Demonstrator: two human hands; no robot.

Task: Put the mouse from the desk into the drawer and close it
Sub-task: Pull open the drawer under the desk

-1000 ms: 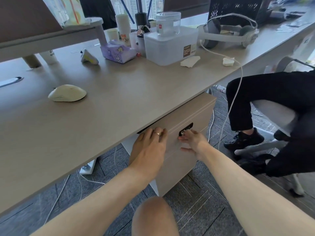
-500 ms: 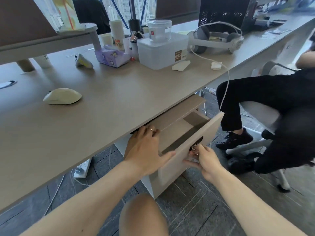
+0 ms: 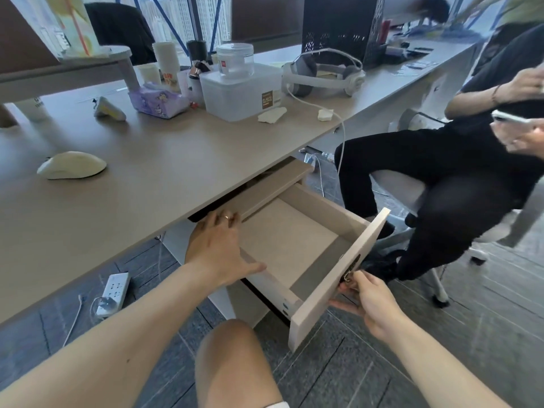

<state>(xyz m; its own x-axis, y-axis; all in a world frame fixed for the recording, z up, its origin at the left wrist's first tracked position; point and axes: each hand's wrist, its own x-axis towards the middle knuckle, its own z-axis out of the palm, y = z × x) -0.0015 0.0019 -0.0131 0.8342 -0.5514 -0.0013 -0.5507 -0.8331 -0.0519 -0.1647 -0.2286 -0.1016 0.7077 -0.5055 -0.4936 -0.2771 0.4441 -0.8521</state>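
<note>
A cream-white mouse lies on the beige desk at the left, well away from both hands. Below the desk edge the top drawer stands pulled far out, and the part of its inside that shows is bare. My right hand pinches the key in the lock on the drawer front. My left hand rests with spread fingers on the cabinet top beside the drawer's left wall, holding nothing.
A clear plastic box, a purple tissue pack and a white headset with a hanging cable stand at the back of the desk. A seated person is close on the right. A power strip lies on the floor.
The drawer went from shut to wide open, pulled toward me by my right hand at the lock. My left hand stayed on the cabinet top. The mouse has not moved.
</note>
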